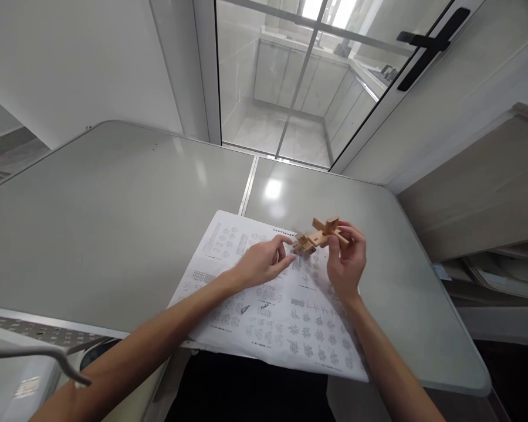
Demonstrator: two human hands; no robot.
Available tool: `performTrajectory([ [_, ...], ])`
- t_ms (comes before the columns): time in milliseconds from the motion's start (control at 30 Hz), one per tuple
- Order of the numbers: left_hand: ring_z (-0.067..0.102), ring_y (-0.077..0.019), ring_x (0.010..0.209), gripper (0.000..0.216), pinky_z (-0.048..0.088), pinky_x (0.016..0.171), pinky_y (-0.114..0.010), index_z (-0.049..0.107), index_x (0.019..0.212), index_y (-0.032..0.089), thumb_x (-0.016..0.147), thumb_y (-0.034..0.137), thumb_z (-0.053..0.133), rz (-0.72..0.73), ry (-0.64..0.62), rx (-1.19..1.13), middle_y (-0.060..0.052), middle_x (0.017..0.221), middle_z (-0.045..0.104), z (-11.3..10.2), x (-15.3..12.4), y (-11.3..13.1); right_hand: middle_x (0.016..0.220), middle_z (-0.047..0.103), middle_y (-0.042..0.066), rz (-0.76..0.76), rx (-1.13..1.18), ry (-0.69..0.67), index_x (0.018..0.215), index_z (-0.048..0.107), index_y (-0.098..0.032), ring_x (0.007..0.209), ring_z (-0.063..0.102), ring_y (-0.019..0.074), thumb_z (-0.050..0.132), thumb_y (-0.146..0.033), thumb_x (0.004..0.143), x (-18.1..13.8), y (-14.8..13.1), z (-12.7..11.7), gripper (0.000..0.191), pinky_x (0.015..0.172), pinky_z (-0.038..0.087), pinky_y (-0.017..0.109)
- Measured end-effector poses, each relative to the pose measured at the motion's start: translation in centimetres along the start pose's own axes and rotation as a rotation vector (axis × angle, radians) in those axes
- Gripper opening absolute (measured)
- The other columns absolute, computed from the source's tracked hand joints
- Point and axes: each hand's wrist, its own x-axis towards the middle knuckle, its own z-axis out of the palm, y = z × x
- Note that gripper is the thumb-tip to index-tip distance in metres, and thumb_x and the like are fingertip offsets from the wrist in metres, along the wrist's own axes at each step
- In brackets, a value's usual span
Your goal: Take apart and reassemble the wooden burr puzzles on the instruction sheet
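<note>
Pale room here, a glass door [297, 88] filling the far side with kitchen cabinets showing beyond it, and pushed up near that door is the grey counter [114, 193], broad and glossy, a metal seam running across its top. Spread at the counter's near edge we have the big white sheet [259, 334], crowded with small printed drawings, laid flat right under the work, probably so it can be read with a glance down. And over its far right part, in come the hands, apart from each other, with the wooden blocks [320, 239] between them! Right hand [347, 258]: thumb on the near side, fingers round behind, clamped on the right end of the cluster; that looks like the steadying grip, carrying the blocks up off the sheet. Left hand [264, 261]: thumb and forefinger parted at the opposite end, a light, fingertip pose that seems meant for fine handling rather than bearing weight. Contact there? Can't tell; that end of the blocks is blurred. The bars cross at angles, small dark marks on some faces, and the grip from the side leaves much of the cluster exposed to view.
</note>
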Motion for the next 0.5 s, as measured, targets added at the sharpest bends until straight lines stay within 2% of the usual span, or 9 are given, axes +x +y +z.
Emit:
performTrajectory([
  [200,0.060,-0.0115,0.065,0.065,0.051,0.062,-0.028,0.039,0.146,0.023,0.098,0.058,0.066,-0.017,0.101,-0.099,-0.003,0.105,0.065,0.3,0.2,-0.4,0.133,0.064,0.010,-0.042,0.018,-0.150,0.117,0.062,-0.027,0.123,0.068,0.0283,0.063,-0.029,0.103,-1.3,-1.1,0.5,0.014,0.093,0.063,0.051],
  [500,0.063,-0.0168,0.084,0.075,0.055,0.071,-0.032,0.039,0.149,0.027,0.091,0.057,0.076,0.039,0.025,-0.092,-0.011,0.129,0.063,0.2,-0.1,-0.3,0.136,0.065,0.012,-0.064,0.013,-0.227,0.115,0.063,-0.026,0.124,0.069,0.0294,0.063,-0.028,0.103,-1.3,-1.7,0.3,0.012,0.085,0.067,0.048],
])
